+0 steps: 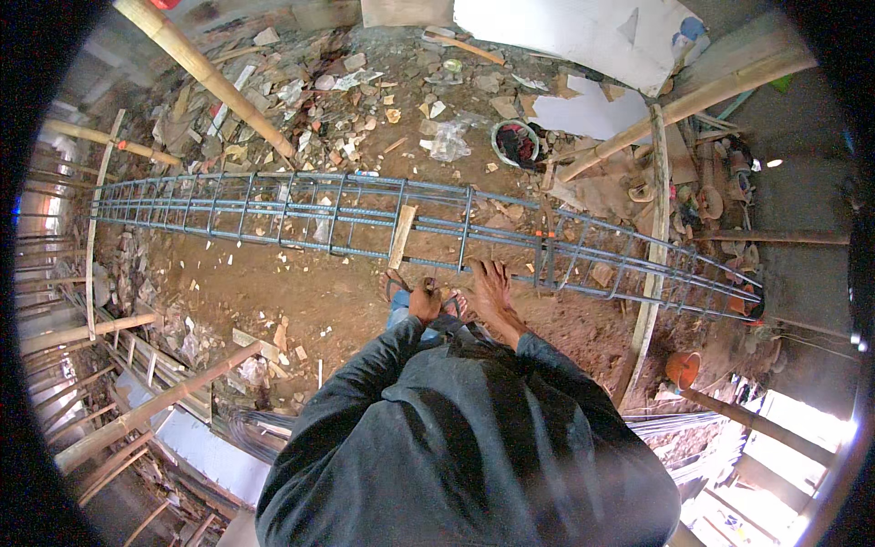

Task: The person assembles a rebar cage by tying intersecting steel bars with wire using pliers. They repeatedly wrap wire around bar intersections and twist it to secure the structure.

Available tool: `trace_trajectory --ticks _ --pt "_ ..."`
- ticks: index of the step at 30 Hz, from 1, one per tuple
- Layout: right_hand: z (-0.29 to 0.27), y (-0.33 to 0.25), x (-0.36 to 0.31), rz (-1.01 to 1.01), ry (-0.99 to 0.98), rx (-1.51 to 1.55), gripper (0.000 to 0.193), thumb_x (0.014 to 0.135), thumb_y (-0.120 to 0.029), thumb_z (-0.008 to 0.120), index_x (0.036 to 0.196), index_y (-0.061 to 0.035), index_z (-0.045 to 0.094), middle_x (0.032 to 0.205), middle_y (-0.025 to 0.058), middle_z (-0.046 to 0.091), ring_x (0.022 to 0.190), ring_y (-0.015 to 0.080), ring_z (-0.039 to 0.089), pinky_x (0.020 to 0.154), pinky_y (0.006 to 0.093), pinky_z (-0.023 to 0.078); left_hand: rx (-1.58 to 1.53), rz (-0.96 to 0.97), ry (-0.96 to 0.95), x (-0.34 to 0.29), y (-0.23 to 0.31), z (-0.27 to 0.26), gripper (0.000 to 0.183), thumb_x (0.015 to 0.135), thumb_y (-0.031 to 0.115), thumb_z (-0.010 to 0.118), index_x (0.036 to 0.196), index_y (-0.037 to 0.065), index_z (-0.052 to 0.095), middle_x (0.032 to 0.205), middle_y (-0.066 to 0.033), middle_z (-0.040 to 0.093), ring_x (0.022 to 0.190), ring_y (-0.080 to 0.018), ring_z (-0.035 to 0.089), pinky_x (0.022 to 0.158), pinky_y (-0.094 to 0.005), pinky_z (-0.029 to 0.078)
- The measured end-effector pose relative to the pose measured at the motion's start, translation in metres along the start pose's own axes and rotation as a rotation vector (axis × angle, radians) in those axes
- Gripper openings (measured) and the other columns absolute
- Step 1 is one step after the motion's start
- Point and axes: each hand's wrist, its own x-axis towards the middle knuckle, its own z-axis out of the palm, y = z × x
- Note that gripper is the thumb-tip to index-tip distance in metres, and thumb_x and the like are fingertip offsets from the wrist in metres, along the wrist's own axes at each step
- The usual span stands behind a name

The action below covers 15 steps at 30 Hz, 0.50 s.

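Observation:
A long rebar cage [340, 211], made of bluish steel bars with square ties, stretches across the view in front of me. My right hand [493, 290] lies over its near lower bar, fingers bent around the steel. Just left of it, my left hand [425, 303] is closed in a fist close to the same bar; whatever it grips is too small to make out. A short wooden slat [401, 235] leans across the cage bars ahead of my left hand. My sandalled feet [396, 285] show partly below the cage.
Bamboo poles [205, 77] slant around the cage, and a wooden upright [653, 264] crosses its right part. Rubble and tile shards [351, 118] cover the dirt beyond. A round tub [515, 143] with dark contents stands at the far side; an orange bucket [683, 369] lies at right.

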Motion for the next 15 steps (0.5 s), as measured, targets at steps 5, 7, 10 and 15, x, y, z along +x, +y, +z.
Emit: trace_trajectory --ticks 5,7,10,15 --pt "0.017 0.009 0.000 0.079 -0.078 -0.043 0.064 0.078 -0.032 0.078 0.133 -0.0084 0.056 0.127 0.0158 0.059 0.120 0.0363 0.053 0.109 0.0522 0.035 0.239 -0.045 -0.126 -0.007 0.023 -0.030 0.035 0.089 0.035 0.068 0.096 0.001 0.063 0.083 -0.0257 0.068 0.087 -0.0484 0.066 0.077 -0.0520 0.053" --pt "0.021 0.015 -0.001 0.028 -0.087 0.004 0.064 0.078 -0.032 0.078 0.133 -0.0091 0.056 0.126 0.0155 0.059 0.121 0.0361 0.052 0.108 0.0517 0.036 0.303 0.021 -0.066 -0.014 0.034 -0.042 0.035 0.089 0.035 0.068 0.090 0.000 0.062 0.080 -0.0254 0.065 0.085 -0.0492 0.063 0.077 -0.0522 0.052" --pt "0.026 0.022 -0.005 -0.003 -0.068 -0.064 0.067 0.077 -0.031 0.077 0.136 -0.0093 0.054 0.129 0.0154 0.057 0.125 0.0374 0.049 0.107 0.0503 0.037 0.315 0.131 -0.054 -0.020 0.056 -0.054 0.037 0.092 0.037 0.069 0.088 0.000 0.063 0.083 -0.0251 0.064 0.076 -0.0466 0.062 0.068 -0.0511 0.049" --pt "0.020 0.011 -0.009 0.028 0.166 0.045 0.064 0.081 -0.032 0.072 0.138 -0.0078 0.054 0.135 0.0157 0.055 0.127 0.0412 0.048 0.108 0.0526 0.038 0.349 0.178 0.087 -0.001 0.108 -0.059 0.040 0.092 0.029 0.073 0.074 0.000 0.052 0.071 -0.0235 0.054 0.072 -0.0439 0.056 0.062 -0.0518 0.042"
